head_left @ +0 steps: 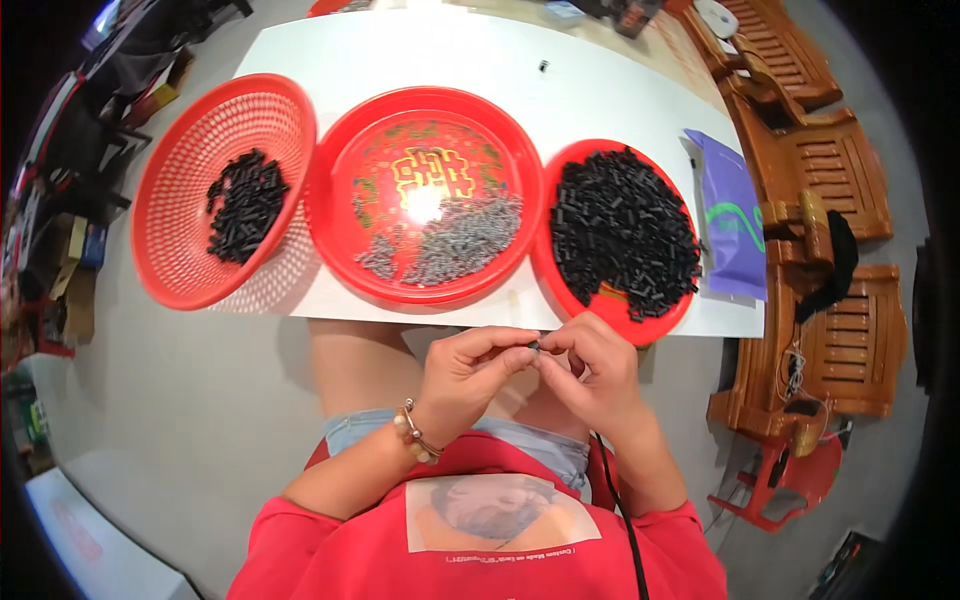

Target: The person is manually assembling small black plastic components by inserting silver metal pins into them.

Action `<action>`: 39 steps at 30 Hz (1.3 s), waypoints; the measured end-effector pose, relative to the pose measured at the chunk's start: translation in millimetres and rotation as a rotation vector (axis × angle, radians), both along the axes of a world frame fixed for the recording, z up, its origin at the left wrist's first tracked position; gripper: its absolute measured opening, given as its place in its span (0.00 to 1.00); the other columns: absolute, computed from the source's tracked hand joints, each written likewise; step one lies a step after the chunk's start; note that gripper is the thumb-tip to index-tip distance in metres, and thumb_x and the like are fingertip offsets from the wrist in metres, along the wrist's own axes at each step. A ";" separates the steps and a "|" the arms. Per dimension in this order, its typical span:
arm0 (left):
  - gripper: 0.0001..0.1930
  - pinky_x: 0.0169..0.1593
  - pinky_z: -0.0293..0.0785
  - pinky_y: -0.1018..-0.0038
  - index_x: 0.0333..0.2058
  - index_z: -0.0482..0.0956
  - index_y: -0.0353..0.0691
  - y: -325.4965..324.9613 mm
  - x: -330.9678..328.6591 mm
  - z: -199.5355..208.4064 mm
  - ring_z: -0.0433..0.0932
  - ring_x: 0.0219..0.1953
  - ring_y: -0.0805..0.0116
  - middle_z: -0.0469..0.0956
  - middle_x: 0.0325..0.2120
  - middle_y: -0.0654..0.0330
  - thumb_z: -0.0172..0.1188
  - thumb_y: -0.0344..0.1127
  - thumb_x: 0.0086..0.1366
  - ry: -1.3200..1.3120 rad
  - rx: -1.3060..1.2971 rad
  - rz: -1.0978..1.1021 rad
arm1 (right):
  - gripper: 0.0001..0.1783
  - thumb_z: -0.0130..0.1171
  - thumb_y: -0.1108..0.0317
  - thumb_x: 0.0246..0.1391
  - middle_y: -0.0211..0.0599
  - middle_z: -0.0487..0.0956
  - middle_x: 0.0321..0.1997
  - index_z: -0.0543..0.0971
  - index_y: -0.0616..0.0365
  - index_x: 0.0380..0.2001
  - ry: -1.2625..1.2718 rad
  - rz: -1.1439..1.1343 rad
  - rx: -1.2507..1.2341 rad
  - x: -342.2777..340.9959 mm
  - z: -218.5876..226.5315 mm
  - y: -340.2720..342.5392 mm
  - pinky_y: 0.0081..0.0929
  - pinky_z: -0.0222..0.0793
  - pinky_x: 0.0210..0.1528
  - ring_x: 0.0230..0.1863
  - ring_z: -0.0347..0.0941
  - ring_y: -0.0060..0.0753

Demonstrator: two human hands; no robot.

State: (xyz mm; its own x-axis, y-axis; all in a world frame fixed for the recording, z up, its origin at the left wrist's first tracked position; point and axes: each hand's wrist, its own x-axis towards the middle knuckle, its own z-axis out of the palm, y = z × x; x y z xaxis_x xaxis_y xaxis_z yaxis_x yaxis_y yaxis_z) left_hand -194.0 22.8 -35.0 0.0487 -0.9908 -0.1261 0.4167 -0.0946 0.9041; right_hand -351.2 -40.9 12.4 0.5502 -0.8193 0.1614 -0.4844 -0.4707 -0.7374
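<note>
My left hand (468,378) and my right hand (592,372) meet just off the table's near edge, fingertips pinched together. Between them is a small dark piece (534,346), mostly covered by the fingers; its exact kind cannot be made out. Close beyond my right hand, a red tray (640,328) is heaped with short black plastic pieces (620,225). A round red tray (430,293) with a yellow pattern stands in the middle, small grey metal parts (465,243) spread over its near half. On the left, a tilted red mesh basket (170,225) holds more black pieces (247,205).
All three containers stand on a white table (400,50). A purple bag (730,215) lies at its right end, and a tiny black piece (544,66) sits near the far side. Wooden chairs (850,340) and a red stool (800,480) are to the right. A black cord (622,500) hangs beside my right arm.
</note>
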 end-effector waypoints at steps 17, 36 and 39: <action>0.06 0.37 0.76 0.78 0.39 0.73 0.35 41.4 67.3 -20.0 0.78 0.31 0.73 0.79 0.32 0.55 0.55 0.27 0.63 0.175 0.300 0.268 | 0.05 0.61 0.68 0.47 0.37 0.74 0.25 0.80 0.58 0.27 0.133 0.223 -0.210 117.4 -17.0 -34.3 0.32 0.69 0.25 0.24 0.74 0.40; 0.07 0.29 0.67 0.85 0.38 0.73 0.38 40.8 73.3 -27.5 0.77 0.30 0.78 0.80 0.32 0.60 0.57 0.32 0.63 0.219 0.275 0.269 | 0.05 0.59 0.70 0.44 0.37 0.75 0.29 0.80 0.56 0.27 0.296 0.274 -0.179 140.7 -30.0 -49.8 0.38 0.71 0.29 0.28 0.75 0.44; 0.07 0.31 0.68 0.85 0.38 0.73 0.38 40.3 72.3 -27.6 0.77 0.31 0.78 0.80 0.32 0.61 0.57 0.32 0.63 0.220 0.292 0.251 | 0.06 0.57 0.70 0.43 0.40 0.76 0.29 0.81 0.56 0.27 0.244 0.349 -0.187 143.7 -33.2 -51.1 0.41 0.72 0.30 0.28 0.76 0.47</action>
